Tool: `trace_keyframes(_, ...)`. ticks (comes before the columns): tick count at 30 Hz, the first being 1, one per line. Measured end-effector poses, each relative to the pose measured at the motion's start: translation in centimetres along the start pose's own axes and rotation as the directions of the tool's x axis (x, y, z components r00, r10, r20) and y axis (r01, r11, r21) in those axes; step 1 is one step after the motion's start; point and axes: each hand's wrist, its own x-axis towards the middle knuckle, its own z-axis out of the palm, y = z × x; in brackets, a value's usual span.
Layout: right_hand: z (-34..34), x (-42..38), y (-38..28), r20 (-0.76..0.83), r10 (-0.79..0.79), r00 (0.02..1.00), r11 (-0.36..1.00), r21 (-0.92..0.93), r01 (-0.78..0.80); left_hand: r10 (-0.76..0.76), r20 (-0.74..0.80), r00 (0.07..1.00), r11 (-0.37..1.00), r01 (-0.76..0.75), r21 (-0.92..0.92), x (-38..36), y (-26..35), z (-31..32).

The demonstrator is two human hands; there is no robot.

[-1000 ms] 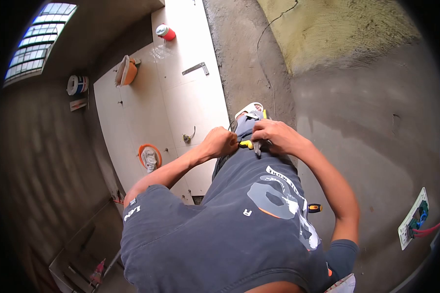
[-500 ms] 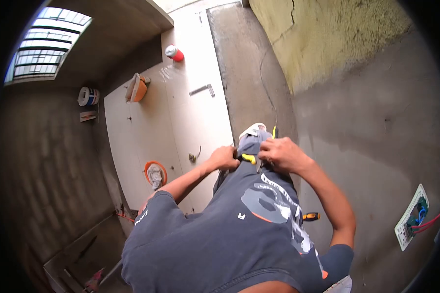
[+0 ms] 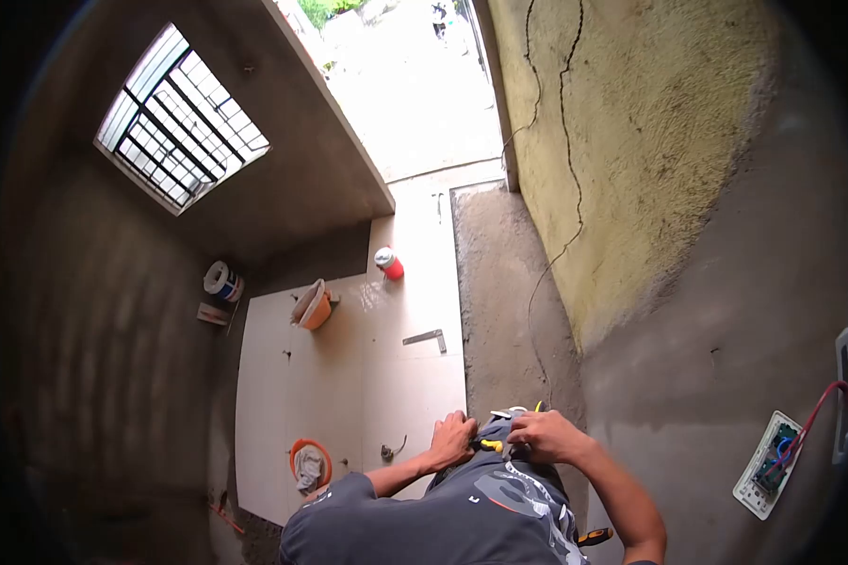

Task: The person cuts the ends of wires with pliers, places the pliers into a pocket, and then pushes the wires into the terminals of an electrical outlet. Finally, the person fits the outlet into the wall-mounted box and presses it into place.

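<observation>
The fingers of the left hand [image 3: 453,439] were curled in at the waist, and those of the right hand [image 3: 548,436] were bunched close together; whether anything was pinched in either grip could not be told. Between them, the yellow-handled tool [image 3: 491,445] was held at the waist, though by what could not be made out. Beside the right forearm, a screwdriver [image 3: 595,538] was seen. Farther out, pale tiles [image 3: 339,395] had been laid over much of the floor, while a rough grey strip [image 3: 501,282] beside the yellow wall [image 3: 631,169] was left untiled. On the tiles, a metal square [image 3: 426,340], a red jug [image 3: 389,264], an orange bucket [image 3: 317,309] and a cloth [image 3: 308,466] in an orange-rimmed container were set apart. A socket plate [image 3: 768,471] was left with its wires exposed. Compared with the earlier frames, the view had been tilted up, so that the bright doorway [image 3: 405,104] was brought in; both hands were still kept at the waist, and no shift of the square on the tiles was noticed.
</observation>
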Motion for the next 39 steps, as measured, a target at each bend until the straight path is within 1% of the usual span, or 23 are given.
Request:
trace_keyframes(1, 0.1, -0.1, -0.2, -0.01, -0.008, 1.0, 1.0, -0.017, 0.008, 0.014, -0.012, 1.0, 1.0, -0.014, 0.004, 0.1, 0.2, 0.3)
trace_keyframes(3, 0.4, -0.3, -0.6, -0.014, 0.001, 1.0, 0.999, -0.046, -0.002, -0.073, 0.044, 0.996, 0.988, 0.078, -0.134, -0.1, 0.6, 0.4)
trace_keyframes(4, 0.7, -0.4, -0.4, -0.022, -0.004, 1.0, 1.0, -0.027, 0.004, -0.064, 0.011, 0.998, 0.987, 0.065, -0.146, -0.2, 0.8, 0.4)
trace_keyframes(5, 0.8, -0.5, -0.3, -0.029, -0.011, 1.0, 1.0, -0.011, 0.011, -0.053, -0.001, 0.999, 0.988, 0.053, -0.144, -0.2, 1.0, 0.0)
trace_keyframes(8, 0.9, -0.6, -0.6, -0.007, -0.009, 1.0, 1.0, -0.016, 0.009, -0.075, 0.105, 0.992, 0.994, 0.083, -0.071, -0.6, 1.0, -0.5)
trace_keyframes(11, 0.6, -0.5, -1.2, 0.01, -0.011, 1.0, 1.0, -0.024, 0.011, -0.078, 0.123, 0.989, 0.991, 0.09, -0.094, -1.3, 0.4, 0.4)
trace_keyframes(12, 0.7, -0.6, -1.4, 0.023, -0.008, 1.0, 1.0, -0.018, 0.009, -0.055, 0.075, 0.996, 0.988, 0.064, -0.137, -1.6, 0.5, 0.4)
trace_keyframes(13, 0.6, -0.5, -1.3, 0.032, -0.008, 0.999, 1.0, -0.019, 0.009, -0.045, 0.06, 0.997, 0.99, 0.053, -0.129, -1.5, 0.3, 0.9)
trace_keyframes(14, 1.0, -0.4, -1.2, 0.055, 0.017, 0.998, 1.0, 0.005, -0.018, -0.043, 0.011, 0.999, 0.995, 0.044, -0.088, -1.5, 0.2, 1.2)
trace_keyframes(15, 1.4, -0.4, -1.1, 0.008, 0.006, 1.0, 0.999, 0.043, -0.006, -0.045, -0.035, 0.998, 0.998, 0.043, -0.049, -1.6, 0.0, 1.4)
trace_keyframes(17, 1.6, -0.4, -1.1, 0.011, 0.013, 1.0, 0.999, 0.042, -0.014, -0.068, -0.037, 0.997, 0.998, 0.068, -0.007, -0.9, -0.1, 1.6)
trace_keyframes(19, 1.6, -0.1, -1.6, 0.033, 0.014, 0.999, 1.0, 0.02, -0.015, -0.161, 0.101, 0.982, 0.981, 0.148, 0.125, -0.4, -0.3, 2.2)
trace_keyframes(21, 1.5, 0.0, -1.7, 0.048, 0.021, 0.999, 1.0, -0.007, -0.02, -0.185, 0.122, 0.975, 0.977, 0.169, 0.13, -0.3, -0.7, 2.5)
trace_keyframes(23, 1.5, 0.1, -1.7, -0.006, -0.011, 1.0, 1.0, -0.022, 0.011, -0.244, 0.232, 0.942, 0.969, 0.228, 0.093, -0.5, -1.5, 2.3)
trace_keyframes(24, 1.5, 0.1, -1.9, -0.012, -0.008, 1.0, 1.0, -0.02, 0.008, -0.241, 0.233, 0.942, 0.97, 0.224, 0.098, -0.6, -1.9, 2.1)
trace_keyframes(26, 1.1, 0.4, -1.9, 0.064, 0.028, 0.998, 1.0, -0.007, -0.027, -0.257, 0.352, 0.9, 0.966, 0.237, 0.101, -0.6, -2.7, 1.4)
trace_keyframes(27, 1.1, 0.4, -1.8, 0.058, 0.025, 0.998, 1.0, -0.013, -0.024, -0.257, 0.344, 0.903, 0.966, 0.235, 0.104, -0.6, -3.0, 0.9)
trace_keyframes(29, 1.3, 0.3, -1.3, 0.052, 0.031, 0.998, 0.997, 0.074, -0.035, -0.154, 0.502, 0.851, 0.98, 0.195, -0.03, -0.5, -3.4, -0.2)
trace_keyframes(31, 2.1, 0.5, -0.6, 0.026, 0.016, 1.0, 0.997, 0.08, -0.018, -0.117, 0.507, 0.854, 0.982, 0.177, -0.07, -0.7, -4.0, 0.2)
trace_keyframes(33, 2.3, 0.7, -0.2, 0.003, 0.0, 1.0, 0.996, 0.09, 0.0, -0.134, 0.478, 0.868, 0.94, 0.264, -0.216, -1.2, -4.3, 0.8)
trace_keyframes(35, 2.4, 0.8, 0.0, -0.022, -0.054, 0.998, 0.991, 0.118, 0.056, -0.168, 0.453, 0.875, 0.93, 0.294, -0.223, -1.5, -4.3, 1.3)
trace_keyframes(37, 2.5, 1.0, 0.1, -0.009, -0.092, 0.996, 0.989, 0.112, 0.093, -0.349, 0.368, 0.862, 0.896, 0.422, -0.136, -1.9, -3.2, 1.6)
trace_keyframes(39, 2.7, 1.3, 0.2, -0.006, -0.134, 0.991, 0.985, 0.111, 0.133, -0.342, 0.334, 0.878, 0.915, 0.392, -0.095, -1.7, -2.7, 1.8)
